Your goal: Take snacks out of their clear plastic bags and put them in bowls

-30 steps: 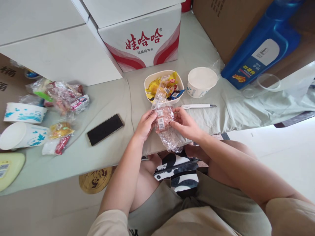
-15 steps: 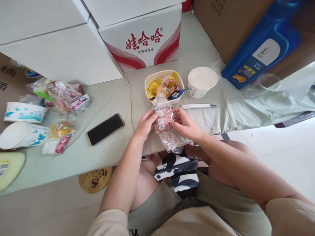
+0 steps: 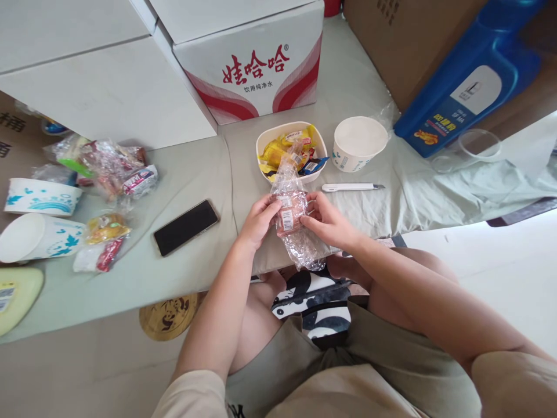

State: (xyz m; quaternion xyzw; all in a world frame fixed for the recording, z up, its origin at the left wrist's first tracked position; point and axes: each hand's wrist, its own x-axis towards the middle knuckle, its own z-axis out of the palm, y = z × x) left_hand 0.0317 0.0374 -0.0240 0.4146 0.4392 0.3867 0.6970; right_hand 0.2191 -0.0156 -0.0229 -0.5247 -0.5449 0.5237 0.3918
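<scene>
A clear plastic bag (image 3: pixel 294 220) with a pinkish packet and a barcode label inside is held between both my hands above the near table edge. My left hand (image 3: pixel 257 222) grips its left side with curled fingers. My right hand (image 3: pixel 327 220) pinches its right side. Just behind the bag stands a cream bowl (image 3: pixel 263 141) filled with several wrapped snacks. A white pen-like cutter (image 3: pixel 350 187) lies to the right of the bowl.
A white paper cup (image 3: pixel 359 143) stands right of the bowl. A black phone (image 3: pixel 185 227) lies left. Snack bags (image 3: pixel 107 165) and two paper cups (image 3: pixel 37 217) sit far left. Cardboard boxes (image 3: pixel 252 64) and a blue jug (image 3: pixel 465 81) line the back. A clear cup (image 3: pixel 476 148) lies right.
</scene>
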